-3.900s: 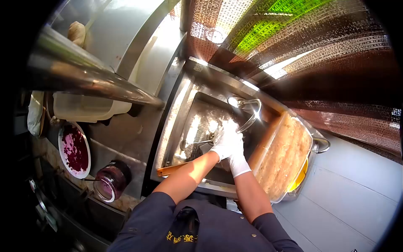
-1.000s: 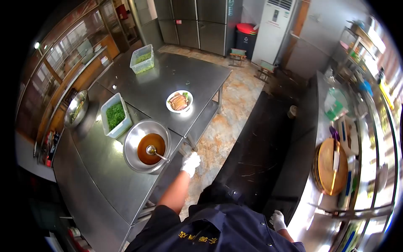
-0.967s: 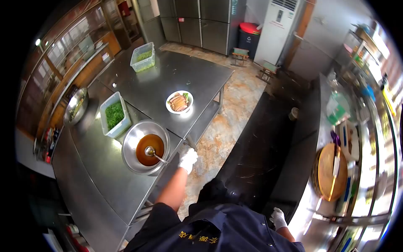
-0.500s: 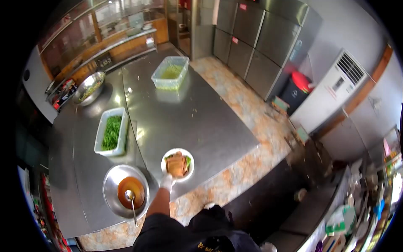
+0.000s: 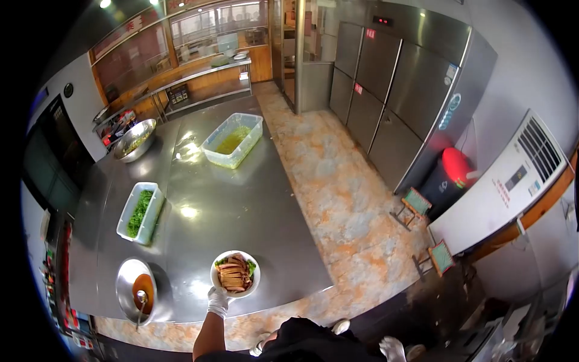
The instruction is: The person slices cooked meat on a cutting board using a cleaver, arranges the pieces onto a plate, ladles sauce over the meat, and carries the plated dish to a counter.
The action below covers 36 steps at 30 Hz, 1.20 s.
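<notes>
My left hand [image 5: 218,301], in a thin white glove, grips the near-left rim of a white bowl [image 5: 257,284]. Sliced brown meat [image 5: 232,277] fills the bowl over green leaves, and the bowl is on or just above the steel table near its front edge. To the left of this hand stands a steel basin [image 5: 126,286] with reddish-brown sauce [image 5: 145,285] and a ladle [image 5: 142,297] resting in it. What looks like my right hand [image 5: 392,349], gloved, hangs low at the bottom edge, away from the table; its fingers are too small to read.
On the steel table [image 5: 265,211] are a tub of chopped greens [image 5: 140,212], a clear tub with yellowish contents [image 5: 234,140] and a far steel bowl [image 5: 136,140]. Rightward stand steel refrigerators [image 5: 386,90], a red-lidded bin [image 5: 449,175], small stools [image 5: 440,256] and an air conditioner [image 5: 503,187].
The camera view has lifted and shifted, showing more of the room. My left hand remains at the bowl of meat. The right glove shows more fully at the bottom edge.
</notes>
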Available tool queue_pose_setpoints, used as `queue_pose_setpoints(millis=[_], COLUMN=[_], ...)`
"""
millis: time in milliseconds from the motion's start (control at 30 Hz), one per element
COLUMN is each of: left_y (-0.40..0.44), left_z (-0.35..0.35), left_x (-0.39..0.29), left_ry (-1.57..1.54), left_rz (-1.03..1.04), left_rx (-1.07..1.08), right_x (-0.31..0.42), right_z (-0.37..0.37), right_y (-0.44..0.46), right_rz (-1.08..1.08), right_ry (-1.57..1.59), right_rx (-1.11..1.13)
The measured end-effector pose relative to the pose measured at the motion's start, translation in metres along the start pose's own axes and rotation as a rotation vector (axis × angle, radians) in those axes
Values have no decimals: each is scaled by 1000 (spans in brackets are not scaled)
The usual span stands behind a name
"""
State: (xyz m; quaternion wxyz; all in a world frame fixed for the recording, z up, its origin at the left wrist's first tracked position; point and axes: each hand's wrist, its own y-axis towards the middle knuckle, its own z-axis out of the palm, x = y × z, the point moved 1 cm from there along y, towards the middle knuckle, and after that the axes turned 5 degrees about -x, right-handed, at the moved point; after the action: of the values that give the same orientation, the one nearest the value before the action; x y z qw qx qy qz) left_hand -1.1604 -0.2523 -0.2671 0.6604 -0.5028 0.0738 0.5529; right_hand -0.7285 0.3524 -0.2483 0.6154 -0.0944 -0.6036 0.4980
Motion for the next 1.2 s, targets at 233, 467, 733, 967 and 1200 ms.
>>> queue_pose_setpoints(millis=[233, 467, 733, 967, 1200], left_y=[-68, -39, 25, 175, 366], left_z=[247, 460, 707, 815, 576], left_x=[101, 182, 155, 97, 187], left_ry=[-17, 105, 234, 196, 1642], left_rz=[47, -121, -163, -188, -1], left_rx=[86, 182, 346, 558, 79], right_x=[223, 305, 476, 571, 641], right_z=[257, 383, 477, 597, 784], right_y=[130, 212, 286, 418, 563], right_rz=[44, 320, 118, 138, 260], right_ry=[-627, -463, -235, -103, -226], right_rx=[599, 690, 601, 634, 700])
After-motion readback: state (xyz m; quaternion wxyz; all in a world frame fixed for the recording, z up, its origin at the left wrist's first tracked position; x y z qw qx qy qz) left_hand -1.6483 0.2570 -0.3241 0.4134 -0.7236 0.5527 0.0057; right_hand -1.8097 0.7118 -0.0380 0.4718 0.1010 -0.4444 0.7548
